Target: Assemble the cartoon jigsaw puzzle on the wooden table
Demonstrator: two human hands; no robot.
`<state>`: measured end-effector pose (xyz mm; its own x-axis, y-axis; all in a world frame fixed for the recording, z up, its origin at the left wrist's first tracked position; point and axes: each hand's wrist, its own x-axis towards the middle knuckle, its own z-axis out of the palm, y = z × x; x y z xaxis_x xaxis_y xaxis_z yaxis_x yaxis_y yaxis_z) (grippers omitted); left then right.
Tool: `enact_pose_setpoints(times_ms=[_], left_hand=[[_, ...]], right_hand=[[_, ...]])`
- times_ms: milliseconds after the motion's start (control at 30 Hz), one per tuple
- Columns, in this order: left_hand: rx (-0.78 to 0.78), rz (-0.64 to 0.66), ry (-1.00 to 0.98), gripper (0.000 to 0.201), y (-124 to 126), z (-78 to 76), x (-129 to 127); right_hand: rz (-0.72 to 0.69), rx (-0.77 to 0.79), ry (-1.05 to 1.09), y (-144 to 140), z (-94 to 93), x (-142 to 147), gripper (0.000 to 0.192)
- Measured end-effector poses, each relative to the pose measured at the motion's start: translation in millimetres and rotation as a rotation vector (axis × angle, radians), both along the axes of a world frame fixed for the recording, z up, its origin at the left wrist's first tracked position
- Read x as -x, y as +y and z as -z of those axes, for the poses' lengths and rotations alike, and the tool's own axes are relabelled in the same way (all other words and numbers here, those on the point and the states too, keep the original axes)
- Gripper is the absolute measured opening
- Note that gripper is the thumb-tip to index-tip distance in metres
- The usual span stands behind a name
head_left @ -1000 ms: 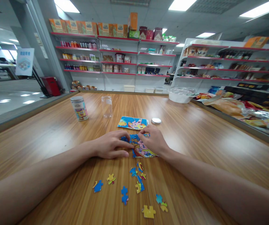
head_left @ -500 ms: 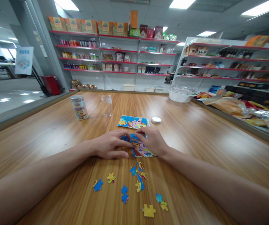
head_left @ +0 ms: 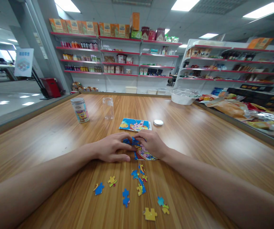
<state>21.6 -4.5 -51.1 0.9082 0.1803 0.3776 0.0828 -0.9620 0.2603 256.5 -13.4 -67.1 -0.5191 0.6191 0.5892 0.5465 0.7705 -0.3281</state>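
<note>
Resting on a long wood-grain table (head_left: pixel 199 133), both hands meet over a partly assembled, brightly coloured cardboard jigsaw puzzle (head_left: pixel 143 154). The left hand (head_left: pixel 111 149) lies low with its thumb stretched flat along the tabletop and its fingers curled onto the puzzle's upper left corner. The right hand (head_left: pixel 151 143) lies on the puzzle's upper edge, fingertips bent down and nearly touching those of the left; a small blue puzzle piece (head_left: pixel 133 141) shows between the two sets of fingertips, though whether it is pinched or only pressed cannot be told. Only the lower right part of the assembled section shows below the hands.

Nearer the person, loose blue and yellow jigsaw pieces (head_left: pixel 139 186) lie scattered on the table, some touching in a small cluster, others apart, with a single yellow piece (head_left: pixel 150 214) closest to the viewer.

Just beyond the hands lies a flat printed cartoon picture card (head_left: pixel 135 125), and beside it to the right a round white lid (head_left: pixel 158 122). Farther back on the left stand a clear, uncapped plastic tube (head_left: pixel 108 108) and a cylindrical tin with a cartoon label (head_left: pixel 80 110), both upright and apart from each other. A white plastic tub (head_left: pixel 182 96) sits at the table's far right, near packets of snacks (head_left: pixel 232 108). Red-edged shop shelves (head_left: pixel 117 57) line the back wall.
</note>
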Motion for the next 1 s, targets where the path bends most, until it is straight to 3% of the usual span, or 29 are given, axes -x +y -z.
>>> enact_pose_setpoints(times_ms=[433, 1000], left_hand=[[0.006, 0.000, 0.017, 0.042, 0.7, 1.1, 0.3], [-0.003, 0.006, 0.015, 0.043, 0.1, -0.6, -0.5]], right_hand=[[-0.034, -0.031, -0.063, 2.7, 2.1, -0.2, 0.018], [-0.010, 0.006, 0.099, -1.7, -1.8, 2.0, 0.020]])
